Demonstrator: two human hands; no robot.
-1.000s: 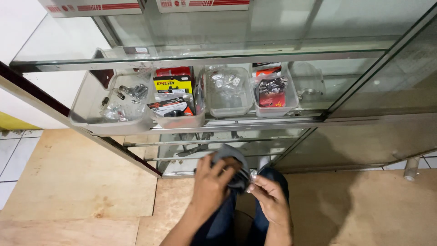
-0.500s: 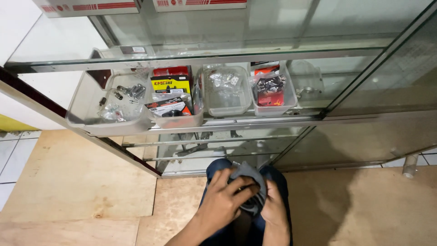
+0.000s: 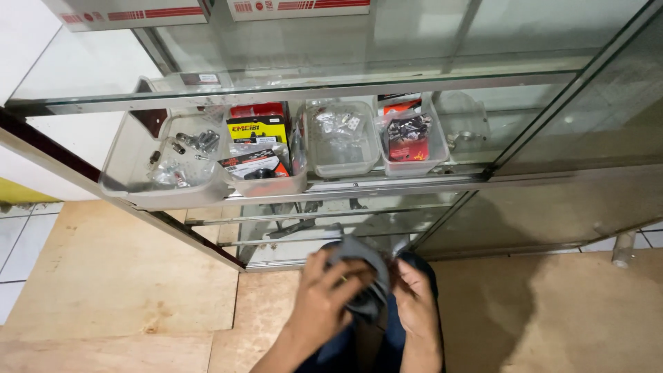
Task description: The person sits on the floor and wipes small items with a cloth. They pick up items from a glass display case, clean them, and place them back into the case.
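My left hand (image 3: 324, 298) and my right hand (image 3: 416, 302) are low in the middle of the view, both closed around a grey cloth-like thing (image 3: 360, 266) held between them above my lap. What the grey thing is cannot be told; a dark part hangs under it. Just beyond my hands stands an open glass display case (image 3: 359, 83) with clear plastic tubs (image 3: 342, 138) of small packed parts on its shelf.
The leftmost tub (image 3: 169, 166) holds loose metal bits; another (image 3: 266, 155) holds red, yellow and black packets. A lower shelf (image 3: 304, 224) carries dark tools. Plywood sheets (image 3: 117, 276) cover the floor, with white tiles (image 3: 14, 242) at the left.
My hands have shifted slightly left and down with the grey thing; the left hand now wraps over more of it. The camera has tilted a little.
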